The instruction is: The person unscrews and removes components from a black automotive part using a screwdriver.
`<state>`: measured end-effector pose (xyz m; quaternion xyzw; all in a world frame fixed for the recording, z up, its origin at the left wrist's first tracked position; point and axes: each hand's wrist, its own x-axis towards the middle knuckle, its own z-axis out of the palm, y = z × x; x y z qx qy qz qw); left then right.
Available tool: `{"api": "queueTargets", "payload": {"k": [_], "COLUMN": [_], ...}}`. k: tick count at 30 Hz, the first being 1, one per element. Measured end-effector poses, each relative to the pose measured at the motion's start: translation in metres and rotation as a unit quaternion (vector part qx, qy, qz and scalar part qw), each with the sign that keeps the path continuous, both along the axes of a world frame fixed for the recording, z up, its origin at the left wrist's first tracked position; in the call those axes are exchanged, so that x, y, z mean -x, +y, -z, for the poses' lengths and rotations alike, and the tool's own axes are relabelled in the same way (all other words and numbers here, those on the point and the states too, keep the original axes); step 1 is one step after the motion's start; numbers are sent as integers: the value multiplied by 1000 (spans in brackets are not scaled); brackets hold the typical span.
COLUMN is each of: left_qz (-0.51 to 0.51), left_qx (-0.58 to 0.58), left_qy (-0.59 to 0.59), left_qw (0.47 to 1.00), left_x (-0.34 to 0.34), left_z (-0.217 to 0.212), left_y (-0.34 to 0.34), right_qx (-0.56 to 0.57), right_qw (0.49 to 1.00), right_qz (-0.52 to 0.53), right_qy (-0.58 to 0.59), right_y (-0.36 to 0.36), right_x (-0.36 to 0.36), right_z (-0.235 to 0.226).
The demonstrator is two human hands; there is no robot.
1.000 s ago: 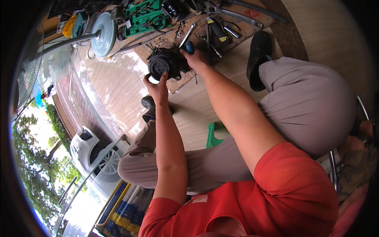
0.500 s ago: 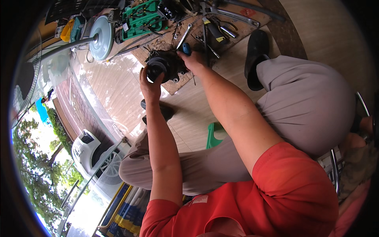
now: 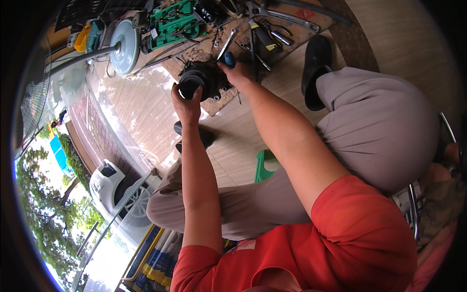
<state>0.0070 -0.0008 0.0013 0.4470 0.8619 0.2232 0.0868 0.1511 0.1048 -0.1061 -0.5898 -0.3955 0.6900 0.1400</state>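
Observation:
A dark, greasy machine part lies on a worn board, with a black cylindrical ring on its left side. My left hand curls round the near edge of that ring, thumb on its inner side. At the right of the part, my right hand is closed round a screwdriver; its blue handle sticks out at the far side, and a thin shaft shows below the fingers. The fingertips of this hand are partly hidden.
Beyond the part lie a wrench, a yellow-and-black handled tool and a long steel bar. A green tool case stands at far left, beside a fan's round base. A green stool is below my arms.
My left hand and the ring have shifted very slightly. The right hand keeps its hold on the screwdriver. Outside, a blue-and-yellow shape has moved at the left.

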Motion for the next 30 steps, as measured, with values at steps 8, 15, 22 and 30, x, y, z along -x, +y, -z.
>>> {"api": "queueTargets", "payload": {"k": [8,15,22,30], "left_qz": [-44,-94,-104,-67], "left_qx": [30,118,75,34], "left_qy": [98,107,82,23], "left_qw": [994,983,988,997], "left_x": [-14,-24,-19,-10], "left_z": [9,-1,10,-2], "left_y": [8,13,5,0], "right_qx": [0,-12,-3,14], "right_qw": [1000,1000,1000,1000], "right_qz": [3,-1,-13,-2], "right_qy": [-9,-10,-6,6], "right_y": [0,-2,-1,-2], "right_x": [6,8,9,7], "right_z": [17,23,22,15]}}
